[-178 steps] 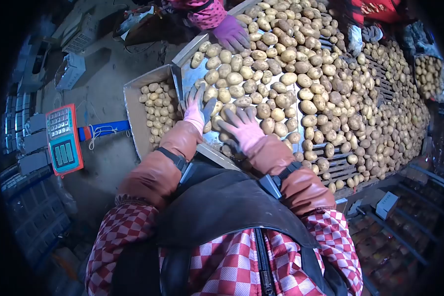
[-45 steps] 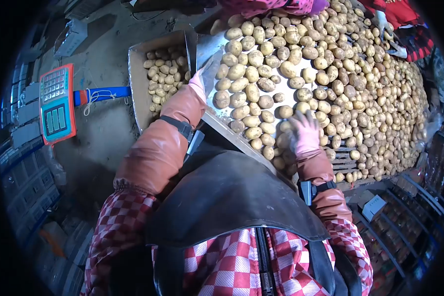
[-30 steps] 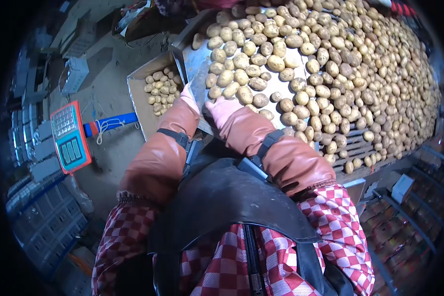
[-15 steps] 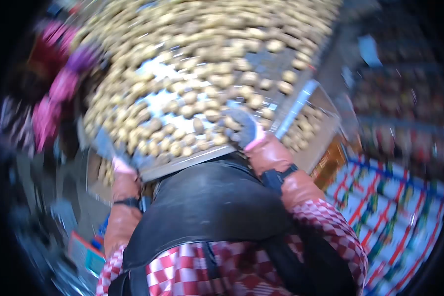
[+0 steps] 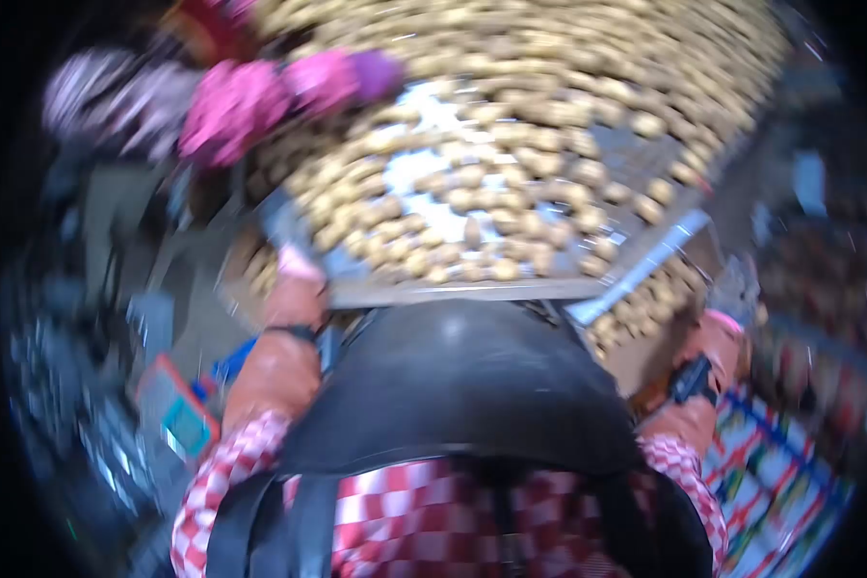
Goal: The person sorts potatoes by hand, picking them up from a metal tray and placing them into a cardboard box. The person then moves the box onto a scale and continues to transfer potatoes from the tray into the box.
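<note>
Many yellow-brown potatoes (image 5: 462, 197) lie spread over a sorting table (image 5: 472, 292) with a raised front edge. My left hand (image 5: 284, 229), in a grey glove with a pink cuff, is by the table's front left corner, beside the nearest potatoes; its fingers are smeared by motion. Out to the right, past a cardboard box of potatoes (image 5: 650, 310), is my right hand (image 5: 737, 289), also in a grey glove. A small yellowish spot shows beside it, too blurred to say whether it is held. My fingers there are blurred too.
A co-worker's pink sleeve (image 5: 236, 108) and purple glove (image 5: 376, 77) reach over the table from the left. A metal strip (image 5: 641, 270) slopes along the right corner. Printed sacks (image 5: 771, 472) lie at lower right, and a red-framed panel (image 5: 178, 409) stands at lower left.
My right hand has moved from the potatoes at the table's front edge out to the right, beyond the box. The view has shifted, and the co-worker's arm now extends over the potatoes.
</note>
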`<state>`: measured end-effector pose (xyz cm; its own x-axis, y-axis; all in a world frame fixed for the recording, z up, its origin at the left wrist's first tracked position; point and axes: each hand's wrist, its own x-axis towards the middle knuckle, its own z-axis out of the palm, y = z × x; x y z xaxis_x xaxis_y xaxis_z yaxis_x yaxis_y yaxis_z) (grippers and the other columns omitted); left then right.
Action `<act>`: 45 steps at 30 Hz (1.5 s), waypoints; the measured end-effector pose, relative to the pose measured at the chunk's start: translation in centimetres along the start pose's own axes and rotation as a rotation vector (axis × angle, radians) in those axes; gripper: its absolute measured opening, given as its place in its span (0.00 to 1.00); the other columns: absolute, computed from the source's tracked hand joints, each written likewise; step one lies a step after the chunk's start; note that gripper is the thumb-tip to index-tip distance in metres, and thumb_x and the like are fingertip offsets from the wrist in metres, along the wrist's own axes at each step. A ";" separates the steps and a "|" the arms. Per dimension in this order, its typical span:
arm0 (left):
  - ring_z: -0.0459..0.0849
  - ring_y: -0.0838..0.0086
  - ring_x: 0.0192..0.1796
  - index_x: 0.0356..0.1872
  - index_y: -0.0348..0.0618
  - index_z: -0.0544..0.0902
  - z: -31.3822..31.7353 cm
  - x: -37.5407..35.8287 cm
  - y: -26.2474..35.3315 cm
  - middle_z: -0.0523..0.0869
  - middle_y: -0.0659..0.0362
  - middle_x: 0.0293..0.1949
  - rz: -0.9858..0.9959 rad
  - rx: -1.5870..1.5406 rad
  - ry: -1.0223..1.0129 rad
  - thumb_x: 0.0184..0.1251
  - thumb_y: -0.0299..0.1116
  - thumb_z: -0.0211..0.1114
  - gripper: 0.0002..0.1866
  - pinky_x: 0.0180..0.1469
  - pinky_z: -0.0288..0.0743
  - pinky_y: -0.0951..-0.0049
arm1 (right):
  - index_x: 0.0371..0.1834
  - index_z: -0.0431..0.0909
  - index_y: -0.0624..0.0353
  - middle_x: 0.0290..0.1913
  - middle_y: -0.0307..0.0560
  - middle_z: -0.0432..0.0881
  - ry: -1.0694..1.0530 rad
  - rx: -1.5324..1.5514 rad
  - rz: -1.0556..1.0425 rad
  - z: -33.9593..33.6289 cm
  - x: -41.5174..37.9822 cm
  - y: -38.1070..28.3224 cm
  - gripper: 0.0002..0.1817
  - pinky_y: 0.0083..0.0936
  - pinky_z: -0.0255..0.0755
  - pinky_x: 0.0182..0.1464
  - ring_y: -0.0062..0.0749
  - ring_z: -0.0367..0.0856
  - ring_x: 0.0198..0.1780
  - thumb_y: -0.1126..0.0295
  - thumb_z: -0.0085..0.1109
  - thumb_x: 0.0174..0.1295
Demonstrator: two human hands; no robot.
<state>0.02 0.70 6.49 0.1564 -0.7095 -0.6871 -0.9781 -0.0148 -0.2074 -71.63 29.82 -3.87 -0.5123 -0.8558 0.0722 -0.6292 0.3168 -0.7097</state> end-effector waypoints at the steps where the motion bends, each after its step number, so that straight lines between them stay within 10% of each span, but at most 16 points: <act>1: 0.84 0.58 0.52 0.54 0.51 0.82 -2.9 -2.3 1.1 0.84 0.49 0.51 0.065 0.026 0.072 0.60 0.37 0.65 0.19 0.52 0.78 0.62 | 0.73 0.58 0.59 0.73 0.54 0.63 0.028 0.245 0.061 4.5 1.8 -1.8 0.31 0.40 0.66 0.66 0.41 0.66 0.70 0.65 0.49 0.67; 3: 0.84 0.63 0.49 0.61 0.49 0.76 4.6 7.4 -4.6 0.85 0.55 0.49 -0.120 -0.003 -0.100 0.58 0.33 0.66 0.26 0.52 0.78 0.63 | 0.73 0.59 0.60 0.72 0.57 0.63 0.117 0.672 0.249 9.7 3.8 -8.5 0.27 0.41 0.67 0.66 0.44 0.64 0.71 0.67 0.45 0.70; 5: 0.81 0.64 0.52 0.67 0.40 0.67 4.0 8.2 -0.4 0.83 0.53 0.51 0.180 -1.733 0.118 0.55 0.31 0.71 0.37 0.55 0.75 0.68 | 0.72 0.59 0.58 0.71 0.58 0.64 0.216 1.396 0.605 12.9 4.6 -19.2 0.24 0.39 0.72 0.63 0.45 0.67 0.69 0.68 0.40 0.74; 7: 0.79 0.62 0.56 0.68 0.40 0.67 3.6 7.2 1.2 0.81 0.48 0.52 0.214 -1.246 0.410 0.51 0.35 0.75 0.41 0.58 0.73 0.67 | 0.73 0.57 0.57 0.70 0.59 0.65 -0.106 1.411 0.420 17.0 4.8 -21.7 0.26 0.36 0.71 0.63 0.44 0.71 0.66 0.77 0.44 0.71; 9: 0.78 0.53 0.60 0.68 0.44 0.65 4.4 9.7 1.5 0.78 0.43 0.58 0.034 -1.014 0.437 0.44 0.40 0.79 0.47 0.63 0.71 0.62 | 0.74 0.55 0.56 0.68 0.59 0.67 -0.254 0.738 0.036 20.8 5.0 -26.6 0.33 0.32 0.72 0.62 0.44 0.72 0.64 0.86 0.48 0.64; 11: 0.73 0.48 0.64 0.69 0.48 0.63 2.3 9.1 3.0 0.71 0.40 0.63 -0.216 -0.895 0.385 0.44 0.42 0.79 0.48 0.65 0.71 0.60 | 0.75 0.54 0.54 0.67 0.59 0.68 -0.388 0.818 0.181 23.7 5.5 -29.5 0.41 0.30 0.71 0.63 0.43 0.73 0.64 0.92 0.51 0.57; 17: 0.76 0.49 0.61 0.63 0.57 0.70 1.2 8.8 2.1 0.70 0.41 0.62 -0.288 -0.902 0.249 0.54 0.32 0.69 0.32 0.61 0.74 0.54 | 0.71 0.62 0.52 0.57 0.45 0.77 -0.708 1.099 0.610 29.5 5.7 -38.2 0.30 0.25 0.75 0.45 0.30 0.80 0.45 0.55 0.55 0.68; 19: 0.80 0.55 0.56 0.59 0.55 0.73 4.4 10.2 0.6 0.78 0.46 0.54 -0.079 -1.242 0.373 0.59 0.28 0.65 0.25 0.56 0.76 0.54 | 0.70 0.63 0.56 0.54 0.44 0.78 -0.808 0.951 0.524 28.6 5.1 -40.5 0.30 0.24 0.75 0.44 0.29 0.80 0.45 0.57 0.56 0.68; 21: 0.78 0.71 0.31 0.63 0.56 0.67 3.7 6.8 -0.6 0.81 0.55 0.38 -0.053 -1.739 0.192 0.58 0.19 0.64 0.32 0.30 0.76 0.67 | 0.69 0.63 0.57 0.53 0.43 0.79 -0.815 0.897 0.535 27.7 5.1 -40.1 0.30 0.23 0.75 0.43 0.29 0.81 0.45 0.60 0.56 0.67; 23: 0.81 0.72 0.35 0.64 0.56 0.68 3.0 5.2 -3.0 0.82 0.52 0.46 0.007 -2.156 0.330 0.59 0.21 0.65 0.32 0.31 0.77 0.70 | 0.69 0.63 0.59 0.54 0.45 0.79 -0.693 0.900 0.563 25.9 5.0 -39.2 0.30 0.24 0.75 0.44 0.30 0.81 0.46 0.59 0.57 0.66; 25: 0.83 0.64 0.47 0.64 0.50 0.71 8.2 10.1 -8.5 0.82 0.49 0.50 -0.038 -1.069 0.844 0.58 0.26 0.69 0.30 0.46 0.80 0.65 | 0.70 0.62 0.59 0.55 0.49 0.78 -0.613 0.903 0.597 25.1 5.3 -36.4 0.32 0.22 0.76 0.42 0.33 0.81 0.46 0.59 0.58 0.66; 28: 0.80 0.53 0.55 0.58 0.47 0.78 1.1 4.7 -5.1 0.82 0.46 0.51 0.142 -0.622 0.924 0.57 0.35 0.67 0.24 0.59 0.74 0.58 | 0.71 0.60 0.60 0.52 0.49 0.78 -0.479 0.915 0.652 24.7 4.9 -34.8 0.33 0.22 0.78 0.38 0.32 0.81 0.43 0.61 0.58 0.66; 31: 0.75 0.52 0.62 0.57 0.51 0.80 -1.6 7.1 2.9 0.77 0.46 0.60 0.493 -0.639 0.744 0.65 0.36 0.60 0.19 0.65 0.68 0.59 | 0.71 0.59 0.61 0.50 0.47 0.78 -0.466 0.936 0.632 25.5 3.9 -36.4 0.32 0.21 0.77 0.38 0.30 0.80 0.42 0.62 0.58 0.66; 37: 0.78 0.52 0.58 0.57 0.50 0.75 -6.2 11.7 11.8 0.77 0.46 0.58 0.372 -0.325 0.302 0.66 0.34 0.53 0.18 0.60 0.72 0.58 | 0.68 0.62 0.66 0.49 0.50 0.80 -0.761 1.028 0.597 27.1 4.0 -37.9 0.29 0.20 0.75 0.38 0.29 0.81 0.42 0.67 0.58 0.67; 45: 0.79 0.48 0.55 0.61 0.55 0.74 -7.2 5.9 11.5 0.81 0.44 0.53 0.244 -0.687 0.387 0.67 0.44 0.55 0.22 0.58 0.73 0.55 | 0.74 0.54 0.61 0.55 0.51 0.77 -0.963 1.041 0.619 28.9 4.9 -38.3 0.33 0.26 0.77 0.41 0.35 0.80 0.50 0.63 0.54 0.69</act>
<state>-11.32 -8.73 5.06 -0.0065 -0.9393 -0.3429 -0.8638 -0.1675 0.4752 -33.15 1.63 3.40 0.2845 -0.7631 -0.5803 0.4125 0.6439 -0.6444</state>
